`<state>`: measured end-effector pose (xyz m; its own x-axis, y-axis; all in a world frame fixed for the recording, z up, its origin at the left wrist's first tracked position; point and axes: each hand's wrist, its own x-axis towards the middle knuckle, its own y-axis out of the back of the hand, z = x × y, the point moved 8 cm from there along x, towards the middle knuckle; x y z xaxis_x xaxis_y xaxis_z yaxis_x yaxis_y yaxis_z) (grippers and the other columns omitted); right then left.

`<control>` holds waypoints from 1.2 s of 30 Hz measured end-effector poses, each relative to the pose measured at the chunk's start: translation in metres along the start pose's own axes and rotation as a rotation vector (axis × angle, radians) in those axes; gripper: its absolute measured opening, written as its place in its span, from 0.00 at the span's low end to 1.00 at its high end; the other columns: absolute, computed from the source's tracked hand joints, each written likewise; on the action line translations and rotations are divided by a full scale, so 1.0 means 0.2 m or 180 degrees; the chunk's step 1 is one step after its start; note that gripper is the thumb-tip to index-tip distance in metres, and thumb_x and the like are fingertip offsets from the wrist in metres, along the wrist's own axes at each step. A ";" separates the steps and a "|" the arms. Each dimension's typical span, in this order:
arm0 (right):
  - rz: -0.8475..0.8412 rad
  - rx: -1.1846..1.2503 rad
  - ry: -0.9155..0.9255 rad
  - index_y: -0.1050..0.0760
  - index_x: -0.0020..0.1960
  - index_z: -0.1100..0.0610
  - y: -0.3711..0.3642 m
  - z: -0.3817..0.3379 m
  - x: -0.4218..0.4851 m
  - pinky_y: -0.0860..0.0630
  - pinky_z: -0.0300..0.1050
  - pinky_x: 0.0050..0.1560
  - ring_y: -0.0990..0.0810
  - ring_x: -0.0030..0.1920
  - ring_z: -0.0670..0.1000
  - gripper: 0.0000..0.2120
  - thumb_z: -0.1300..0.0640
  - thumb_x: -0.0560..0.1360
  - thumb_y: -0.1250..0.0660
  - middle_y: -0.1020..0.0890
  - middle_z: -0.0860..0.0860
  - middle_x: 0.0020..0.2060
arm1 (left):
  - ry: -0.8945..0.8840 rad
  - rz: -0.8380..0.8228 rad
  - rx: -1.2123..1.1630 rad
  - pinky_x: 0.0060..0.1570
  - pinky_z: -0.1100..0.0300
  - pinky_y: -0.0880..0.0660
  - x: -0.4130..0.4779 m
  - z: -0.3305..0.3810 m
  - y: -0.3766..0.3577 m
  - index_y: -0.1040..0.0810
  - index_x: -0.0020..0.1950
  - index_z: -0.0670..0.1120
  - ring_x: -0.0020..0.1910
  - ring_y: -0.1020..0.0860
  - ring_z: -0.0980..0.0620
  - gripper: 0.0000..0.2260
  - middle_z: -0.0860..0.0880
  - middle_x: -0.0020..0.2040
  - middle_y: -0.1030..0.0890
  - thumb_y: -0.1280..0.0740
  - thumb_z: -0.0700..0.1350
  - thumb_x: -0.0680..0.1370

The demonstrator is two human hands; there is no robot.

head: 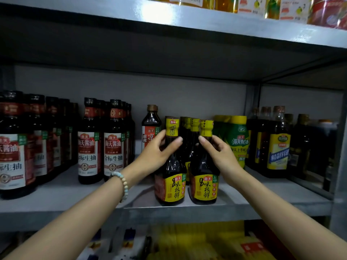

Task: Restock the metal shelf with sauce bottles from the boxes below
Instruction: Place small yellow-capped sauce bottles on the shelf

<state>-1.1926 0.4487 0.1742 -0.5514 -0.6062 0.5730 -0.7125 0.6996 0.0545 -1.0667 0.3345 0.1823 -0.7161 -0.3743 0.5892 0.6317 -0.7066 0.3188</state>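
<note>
Forearms cut off, boxes below blurred

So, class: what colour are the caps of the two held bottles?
Yellow plastic caps on the dark sauce bottles, head view.

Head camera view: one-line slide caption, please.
Left hand grips left yellow-capped dark sauce bottle, right hand grips right yellow-capped dark sauce bottle, both upright on grey metal shelf.
</note>
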 end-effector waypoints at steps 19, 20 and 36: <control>-0.0669 -0.0868 -0.0278 0.33 0.67 0.52 0.11 0.19 -0.20 0.25 0.27 0.43 0.22 0.49 0.31 0.28 0.62 0.70 0.27 0.21 0.43 0.54 | 0.0613 -0.0520 0.1261 0.70 0.58 0.42 -0.13 -0.14 0.04 0.45 0.76 0.50 0.73 0.40 0.54 0.47 0.52 0.75 0.40 0.25 0.57 0.63; -0.0661 -0.0864 -0.0267 0.33 0.67 0.51 0.10 0.19 -0.20 0.25 0.27 0.43 0.22 0.50 0.32 0.28 0.62 0.70 0.27 0.21 0.43 0.54 | 0.0648 -0.0552 0.1243 0.71 0.57 0.43 -0.13 -0.15 0.04 0.45 0.76 0.50 0.73 0.40 0.54 0.47 0.52 0.75 0.40 0.25 0.57 0.63; -0.0502 -0.0954 -0.0302 0.34 0.70 0.50 0.11 0.26 -0.14 0.23 0.38 0.55 0.24 0.60 0.43 0.35 0.52 0.67 0.24 0.24 0.49 0.63 | 0.0836 -0.0647 0.0972 0.71 0.58 0.45 -0.09 -0.20 0.02 0.47 0.76 0.50 0.74 0.43 0.54 0.47 0.51 0.76 0.42 0.25 0.56 0.64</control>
<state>-1.2161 0.4613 0.1161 -0.4926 -0.7382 0.4608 -0.6407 0.6660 0.3821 -1.0619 0.3145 0.1435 -0.8608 -0.4139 0.2961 0.5010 -0.5867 0.6363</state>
